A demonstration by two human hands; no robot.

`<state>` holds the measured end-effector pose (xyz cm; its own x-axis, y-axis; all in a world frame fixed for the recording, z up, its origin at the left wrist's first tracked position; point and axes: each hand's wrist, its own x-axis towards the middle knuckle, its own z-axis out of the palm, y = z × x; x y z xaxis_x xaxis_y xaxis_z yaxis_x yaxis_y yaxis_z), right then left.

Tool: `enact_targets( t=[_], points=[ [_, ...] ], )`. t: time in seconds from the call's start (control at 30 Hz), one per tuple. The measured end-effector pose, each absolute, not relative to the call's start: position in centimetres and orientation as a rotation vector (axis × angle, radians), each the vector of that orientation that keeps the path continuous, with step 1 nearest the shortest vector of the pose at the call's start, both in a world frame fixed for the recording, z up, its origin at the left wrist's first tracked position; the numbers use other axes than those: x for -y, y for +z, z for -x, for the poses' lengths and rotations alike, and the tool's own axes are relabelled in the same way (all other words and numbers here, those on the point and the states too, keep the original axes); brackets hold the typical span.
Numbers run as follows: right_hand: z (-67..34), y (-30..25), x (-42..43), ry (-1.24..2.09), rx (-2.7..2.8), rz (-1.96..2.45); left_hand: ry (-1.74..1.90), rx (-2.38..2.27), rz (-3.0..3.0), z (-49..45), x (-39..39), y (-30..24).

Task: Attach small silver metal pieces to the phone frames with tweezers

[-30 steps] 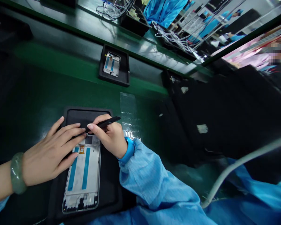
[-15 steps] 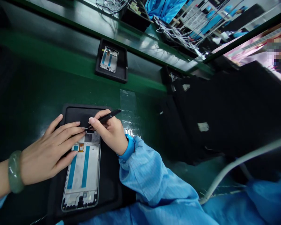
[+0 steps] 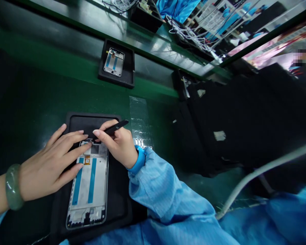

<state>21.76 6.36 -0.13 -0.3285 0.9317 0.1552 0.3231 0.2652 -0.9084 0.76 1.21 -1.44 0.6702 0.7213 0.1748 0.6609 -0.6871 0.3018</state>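
Observation:
A phone frame [image 3: 88,190] with two blue strips lies in a black tray [image 3: 117,200] on the green bench. My left hand [image 3: 48,166], a green bangle on its wrist, rests flat on the frame's upper left with fingers stretched out. My right hand [image 3: 117,144] pinches black tweezers [image 3: 112,128], their tip at the frame's top edge, close to my left fingertips. What the tip touches is too small to tell.
A clear sheet of small parts [image 3: 140,120] lies right of the tray. A second black tray [image 3: 116,66] with another frame sits farther back. Black covered bulk [image 3: 244,119] fills the right side. A grey cable [image 3: 257,173] crosses low right. Wires lie on the upper shelf.
Both hands stay at the frame's top edge with only slight shifts. The view has drifted a little, so everything sits slightly lower-left.

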Motion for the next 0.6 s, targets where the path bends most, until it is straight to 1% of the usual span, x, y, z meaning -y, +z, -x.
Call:
enact_targets(
  t=[0.33, 0.6],
  points=[
    [-21.55, -0.22, -6.33, 0.992, 1.851, 1.112, 0.407, -1.157, -2.673, -1.09, -0.94, -1.03],
    [-21.22, -0.32, -5.66, 0.672, 2.065, 1.003, 0.406, -1.160, -2.686, -1.17, -0.76, -1.11]
  ],
)
